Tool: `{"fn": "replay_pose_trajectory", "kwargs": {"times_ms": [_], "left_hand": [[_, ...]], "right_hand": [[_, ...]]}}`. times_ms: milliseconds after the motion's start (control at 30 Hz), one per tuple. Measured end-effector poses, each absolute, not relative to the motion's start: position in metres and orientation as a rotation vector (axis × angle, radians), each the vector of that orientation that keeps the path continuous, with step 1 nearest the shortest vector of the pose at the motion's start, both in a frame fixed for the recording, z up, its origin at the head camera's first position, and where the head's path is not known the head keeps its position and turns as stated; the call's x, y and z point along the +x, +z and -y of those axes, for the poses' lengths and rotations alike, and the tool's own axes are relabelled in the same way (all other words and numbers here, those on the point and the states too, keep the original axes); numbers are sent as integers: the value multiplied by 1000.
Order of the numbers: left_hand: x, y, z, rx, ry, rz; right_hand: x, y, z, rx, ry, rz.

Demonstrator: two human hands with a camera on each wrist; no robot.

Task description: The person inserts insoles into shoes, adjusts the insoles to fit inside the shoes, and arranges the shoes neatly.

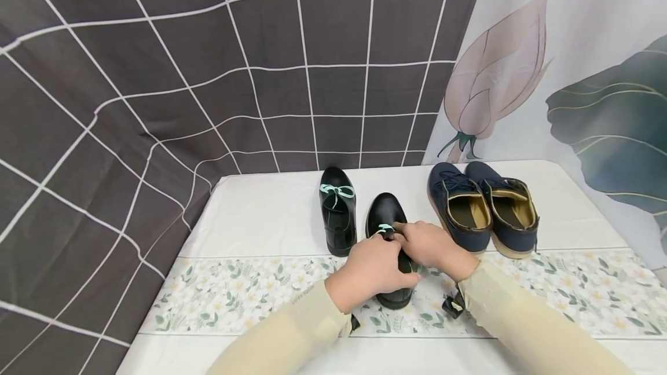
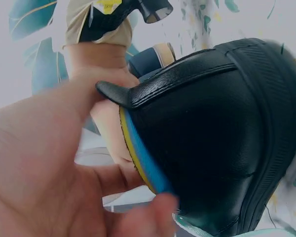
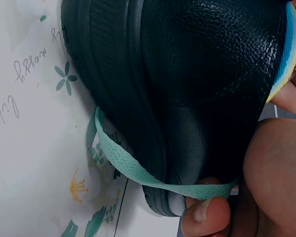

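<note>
A black leather shoe (image 1: 386, 210) with mint-green laces stands between both hands. My right hand (image 1: 428, 243) is at its lacing. In the right wrist view, my right thumb and a finger pinch a flat mint shoelace (image 3: 133, 168), whose other stretch hangs down beside the sole. My left hand (image 1: 371, 265) lies over the shoe's opening, with the thumb pointing right. In the left wrist view its blurred fingers are beside the shoe's blue-and-yellow lining (image 2: 140, 148); whether they grip a lace is hidden. The other black shoe (image 1: 340, 224) stands further left with a mint bow tied.
A pair of navy shoes (image 1: 471, 241) with tan linings stands to the right. The white table cover (image 1: 250, 213) has a floral band across it. A dark checked cloth (image 1: 260, 62) hangs behind and at left; a flower-printed curtain (image 1: 521, 132) hangs at right.
</note>
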State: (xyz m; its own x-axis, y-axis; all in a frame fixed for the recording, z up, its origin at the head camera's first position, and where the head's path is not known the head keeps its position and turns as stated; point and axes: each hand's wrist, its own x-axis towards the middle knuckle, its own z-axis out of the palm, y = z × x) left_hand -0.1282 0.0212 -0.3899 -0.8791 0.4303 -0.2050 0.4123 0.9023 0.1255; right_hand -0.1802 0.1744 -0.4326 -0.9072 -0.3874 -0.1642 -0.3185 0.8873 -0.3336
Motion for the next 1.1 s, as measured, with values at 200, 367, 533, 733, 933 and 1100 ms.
{"fn": "replay_pose_trajectory", "kwargs": {"times_ms": [200, 367, 533, 733, 933, 1100], "left_hand": [[-124, -388, -20, 749, 126, -2853], [-126, -392, -20, 906, 144, -2882], [-130, -396, -22, 1087, 111, -2933], [-131, -402, -21, 1206, 87, -2919], [-130, -411, -12, 1124, 116, -2852], [-130, -417, -5, 1168, 113, -2763]], "right_hand": [[-179, -433, -174, -518, -438, -2830], [-180, -435, -174, -533, -432, -2841], [-180, -435, -174, -570, -411, -2877], [-180, -435, -173, -569, -413, -2872], [-179, -434, -176, -515, -427, -2868], [-178, -434, -175, -505, -438, -2863]]}}
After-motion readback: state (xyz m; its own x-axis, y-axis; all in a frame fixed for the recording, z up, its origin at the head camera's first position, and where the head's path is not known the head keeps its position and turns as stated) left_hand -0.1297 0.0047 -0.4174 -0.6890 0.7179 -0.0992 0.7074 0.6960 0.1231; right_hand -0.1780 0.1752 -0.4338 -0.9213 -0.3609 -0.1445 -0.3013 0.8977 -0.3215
